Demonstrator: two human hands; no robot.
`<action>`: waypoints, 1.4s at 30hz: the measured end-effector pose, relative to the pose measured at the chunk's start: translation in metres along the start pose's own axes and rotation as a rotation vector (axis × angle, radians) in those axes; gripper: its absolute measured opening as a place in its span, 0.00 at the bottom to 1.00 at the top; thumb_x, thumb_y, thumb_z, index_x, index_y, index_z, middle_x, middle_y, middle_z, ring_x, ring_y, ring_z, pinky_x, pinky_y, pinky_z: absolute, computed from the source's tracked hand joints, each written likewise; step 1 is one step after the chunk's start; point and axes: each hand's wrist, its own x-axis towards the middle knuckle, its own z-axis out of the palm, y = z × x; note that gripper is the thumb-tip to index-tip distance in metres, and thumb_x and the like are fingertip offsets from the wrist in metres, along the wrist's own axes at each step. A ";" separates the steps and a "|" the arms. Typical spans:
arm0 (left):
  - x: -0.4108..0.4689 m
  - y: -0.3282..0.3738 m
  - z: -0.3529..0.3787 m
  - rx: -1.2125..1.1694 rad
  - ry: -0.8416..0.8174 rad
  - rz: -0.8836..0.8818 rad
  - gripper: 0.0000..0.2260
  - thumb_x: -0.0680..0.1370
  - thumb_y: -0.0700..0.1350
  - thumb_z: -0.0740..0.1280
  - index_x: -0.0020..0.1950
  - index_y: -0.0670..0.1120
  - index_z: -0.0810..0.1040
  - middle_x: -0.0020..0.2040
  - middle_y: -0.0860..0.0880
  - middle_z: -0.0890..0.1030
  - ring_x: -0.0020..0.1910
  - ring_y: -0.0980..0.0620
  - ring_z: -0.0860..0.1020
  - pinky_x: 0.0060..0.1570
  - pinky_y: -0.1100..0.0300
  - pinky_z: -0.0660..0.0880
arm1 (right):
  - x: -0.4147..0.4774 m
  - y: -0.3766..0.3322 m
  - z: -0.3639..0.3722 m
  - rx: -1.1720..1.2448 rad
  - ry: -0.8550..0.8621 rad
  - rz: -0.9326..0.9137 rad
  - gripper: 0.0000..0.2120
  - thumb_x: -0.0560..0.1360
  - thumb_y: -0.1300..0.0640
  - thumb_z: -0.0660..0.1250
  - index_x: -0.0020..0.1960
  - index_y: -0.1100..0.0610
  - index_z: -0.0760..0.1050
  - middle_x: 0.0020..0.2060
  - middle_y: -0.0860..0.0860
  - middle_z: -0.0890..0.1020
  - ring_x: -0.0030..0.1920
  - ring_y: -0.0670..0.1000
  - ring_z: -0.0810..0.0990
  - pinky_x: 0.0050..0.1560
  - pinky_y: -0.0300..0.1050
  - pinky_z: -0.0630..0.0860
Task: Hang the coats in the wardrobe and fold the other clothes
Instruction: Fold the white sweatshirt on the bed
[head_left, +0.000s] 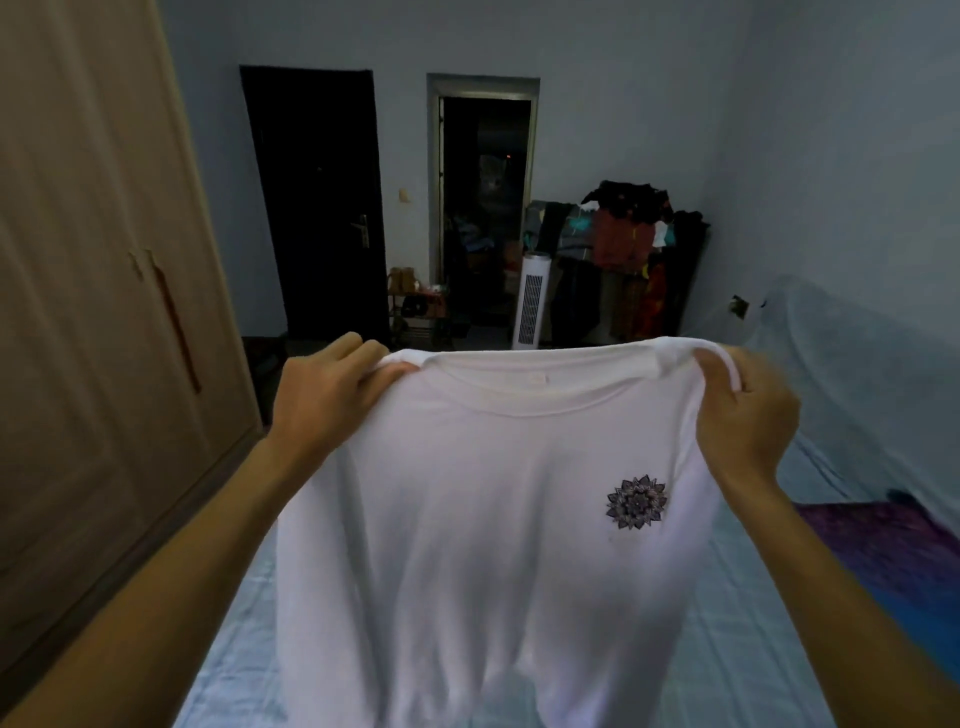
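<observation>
Far left: tan wardrobe (104, 312), smooth panelled doors closed. Next, left hand (322, 395), fingers curled, pinching 1 shoulder of a white T-shirt (493, 545). Held up and spread wide between the 2 hands, hanging above the pale blue, wrinkled bed sheet (753, 649). Soft, thin fabric, round ribbed neckline, small dark flower print (636, 501) toward the right. Right hand (743, 421) clamped on the other shoulder, cloth bunched over the fingers. Far right, purple blanket (893, 545).
</observation>
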 end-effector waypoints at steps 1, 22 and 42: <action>0.001 0.000 -0.002 -0.008 -0.008 -0.007 0.24 0.81 0.58 0.55 0.39 0.42 0.80 0.32 0.46 0.75 0.27 0.49 0.73 0.26 0.62 0.63 | 0.002 -0.003 0.000 0.006 0.005 -0.016 0.14 0.79 0.49 0.62 0.50 0.58 0.81 0.40 0.57 0.80 0.38 0.53 0.75 0.37 0.44 0.64; -0.135 -0.069 0.507 -0.035 -1.001 -0.226 0.34 0.68 0.74 0.44 0.36 0.47 0.73 0.41 0.45 0.80 0.44 0.43 0.78 0.36 0.56 0.66 | -0.062 0.383 0.316 -0.376 -0.681 0.270 0.11 0.78 0.48 0.63 0.51 0.52 0.80 0.44 0.51 0.79 0.42 0.52 0.76 0.41 0.44 0.68; -0.470 0.004 0.677 0.181 -1.320 -0.408 0.28 0.80 0.60 0.46 0.78 0.49 0.50 0.77 0.38 0.52 0.76 0.40 0.51 0.70 0.38 0.51 | -0.345 0.574 0.444 -0.611 -1.149 0.098 0.31 0.78 0.39 0.52 0.77 0.49 0.51 0.77 0.57 0.53 0.77 0.57 0.49 0.74 0.60 0.47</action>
